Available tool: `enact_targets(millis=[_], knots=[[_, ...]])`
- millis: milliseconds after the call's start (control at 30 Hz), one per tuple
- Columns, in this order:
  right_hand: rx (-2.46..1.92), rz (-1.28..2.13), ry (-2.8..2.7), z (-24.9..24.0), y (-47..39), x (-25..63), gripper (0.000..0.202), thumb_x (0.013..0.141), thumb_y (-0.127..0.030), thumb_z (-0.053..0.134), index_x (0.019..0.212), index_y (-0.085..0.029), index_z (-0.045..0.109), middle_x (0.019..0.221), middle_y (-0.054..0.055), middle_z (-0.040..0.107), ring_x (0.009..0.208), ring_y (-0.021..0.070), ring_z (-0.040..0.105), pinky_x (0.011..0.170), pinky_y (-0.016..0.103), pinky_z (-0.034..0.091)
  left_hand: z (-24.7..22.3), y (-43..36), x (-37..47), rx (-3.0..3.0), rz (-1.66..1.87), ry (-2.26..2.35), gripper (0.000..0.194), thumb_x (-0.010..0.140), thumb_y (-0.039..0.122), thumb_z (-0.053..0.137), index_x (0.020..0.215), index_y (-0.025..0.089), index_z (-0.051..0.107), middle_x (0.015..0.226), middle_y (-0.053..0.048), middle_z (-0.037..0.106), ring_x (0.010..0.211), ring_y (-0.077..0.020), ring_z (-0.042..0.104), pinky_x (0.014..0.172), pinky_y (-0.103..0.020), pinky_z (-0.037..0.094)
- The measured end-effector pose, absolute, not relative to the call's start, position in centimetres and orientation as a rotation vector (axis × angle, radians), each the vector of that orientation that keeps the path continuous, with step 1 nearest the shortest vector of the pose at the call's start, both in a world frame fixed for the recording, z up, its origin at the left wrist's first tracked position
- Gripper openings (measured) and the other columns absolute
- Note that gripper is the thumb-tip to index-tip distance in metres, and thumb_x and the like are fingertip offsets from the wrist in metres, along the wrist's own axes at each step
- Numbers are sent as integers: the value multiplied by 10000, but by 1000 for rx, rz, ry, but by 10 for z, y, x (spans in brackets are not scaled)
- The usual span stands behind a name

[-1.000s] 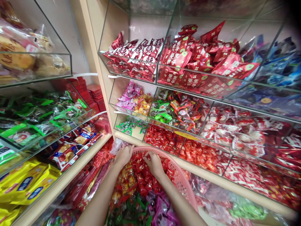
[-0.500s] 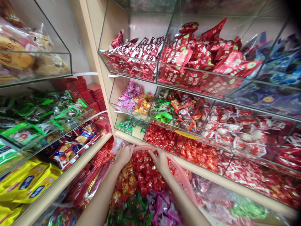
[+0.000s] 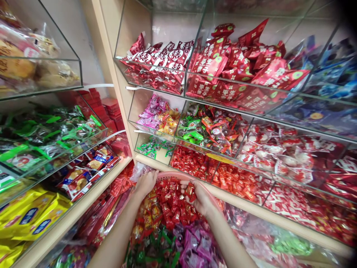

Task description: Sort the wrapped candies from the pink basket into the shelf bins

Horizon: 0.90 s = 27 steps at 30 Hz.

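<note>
Dozens of small, shiny red-wrapped candies [image 3: 170, 201] lie in the far part of a round, pink, perforated plastic basket [image 3: 169, 174]. The right hand [image 3: 199, 197], at the basket's right rim, curls its fingers loosely around at least one. The left hand [image 3: 147, 184] grips the basket's far-left rim. Purple-wrapped candies [image 3: 196, 245] fill the basket's near part; a pale wooden shelf edge [image 3: 279, 220] runs beyond it.

Candies [image 3: 170, 204] in a basket [image 3: 170, 173] — left hand [image 3: 147, 182] at its rim, right hand [image 3: 199, 197] over them, shelf [image 3: 251, 207] behind.
</note>
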State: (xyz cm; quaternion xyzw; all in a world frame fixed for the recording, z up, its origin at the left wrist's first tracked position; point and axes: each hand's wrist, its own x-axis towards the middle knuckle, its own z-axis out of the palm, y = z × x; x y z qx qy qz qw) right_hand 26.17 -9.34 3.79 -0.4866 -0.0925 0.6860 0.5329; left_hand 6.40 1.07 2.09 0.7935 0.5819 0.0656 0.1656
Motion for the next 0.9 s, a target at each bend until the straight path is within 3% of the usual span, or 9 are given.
enact_targets(millis=[233,433,533,633,700,800,900], knots=[[-969,1709,-198,50,-109,247,86,729,-242,573,760,-165,594,767,15,635,712,121,606,719,264,510,20,12,63,2227,181,1655,648,859,522,73,964,177,612,936,-118,657,867,-239,612,735,-327,429],[-933,1736,-209,53,-120,243,118,710,-260,626,781,-167,612,847,28,645,827,146,611,735,251,503,19,12,63,2251,196,1643,643,860,522,64,966,194,607,913,-107,662,849,-240,615,720,-334,427],[-983,1734,-271,51,-129,240,124,655,-196,671,751,-151,607,885,50,647,826,155,619,678,220,495,19,12,63,2262,208,1638,637,863,516,69,958,194,611,922,-107,661,881,-237,609,742,-329,422],[-1065,1846,-367,49,-140,236,277,706,-329,637,933,-188,567,890,45,651,651,138,630,495,213,472,18,12,63,2264,203,1643,645,862,519,67,965,185,609,907,-108,662,867,-235,615,734,-324,424],[-1152,1905,-489,46,-147,232,345,744,-430,572,1010,-217,515,870,36,655,491,108,587,361,182,381,17,13,63,2267,200,1646,649,861,521,66,960,180,609,896,-109,665,856,-235,619,728,-323,427],[-1293,1820,-723,39,-153,226,307,755,-471,536,898,-202,496,764,17,658,336,57,463,283,162,225,14,13,62,2283,212,1638,644,862,517,67,944,183,612,900,-110,668,867,-241,618,731,-328,429],[-1426,1682,-890,30,-154,223,298,727,-471,560,732,-196,444,657,-11,628,330,56,429,303,176,241,13,14,62,2294,218,1632,634,863,513,72,942,187,610,902,-107,669,872,-242,619,734,-329,432]])
